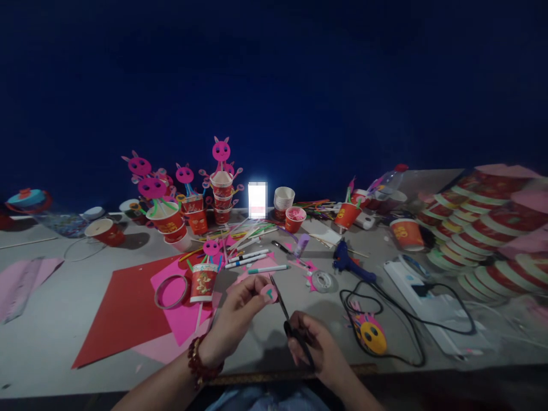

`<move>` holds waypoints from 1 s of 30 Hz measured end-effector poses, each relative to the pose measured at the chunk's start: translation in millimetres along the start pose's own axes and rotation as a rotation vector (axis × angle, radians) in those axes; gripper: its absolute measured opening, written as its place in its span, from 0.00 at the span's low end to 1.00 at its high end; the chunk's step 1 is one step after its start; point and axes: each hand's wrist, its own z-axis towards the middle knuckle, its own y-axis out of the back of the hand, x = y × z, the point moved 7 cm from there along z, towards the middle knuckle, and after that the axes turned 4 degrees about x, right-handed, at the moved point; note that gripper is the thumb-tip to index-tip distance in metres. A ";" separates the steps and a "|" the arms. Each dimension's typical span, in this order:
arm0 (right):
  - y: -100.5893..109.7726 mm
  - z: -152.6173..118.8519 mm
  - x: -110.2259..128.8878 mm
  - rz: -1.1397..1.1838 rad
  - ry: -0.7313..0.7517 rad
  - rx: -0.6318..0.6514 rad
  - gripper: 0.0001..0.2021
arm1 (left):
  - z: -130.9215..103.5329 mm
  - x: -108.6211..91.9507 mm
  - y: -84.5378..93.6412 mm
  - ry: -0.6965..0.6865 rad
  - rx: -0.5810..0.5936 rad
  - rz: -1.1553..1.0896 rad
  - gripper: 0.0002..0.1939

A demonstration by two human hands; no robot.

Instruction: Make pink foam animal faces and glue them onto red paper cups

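At the lower centre of the frame, the right grip is curled around the handles of the scissors, whose slim blades point up and left. Slightly farther, the left grip is pinched closed on the pink disc, which sits at its fingertips just beside the blades; whether they touch, I cannot tell. Beyond, at mid-frame, pens lie on the desk, with white cups stacked behind
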 end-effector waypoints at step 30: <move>7.7 -2.1 12.9 -0.239 -0.102 0.093 0.21 | 2.1 -18.6 2.8 0.115 0.120 0.075 0.12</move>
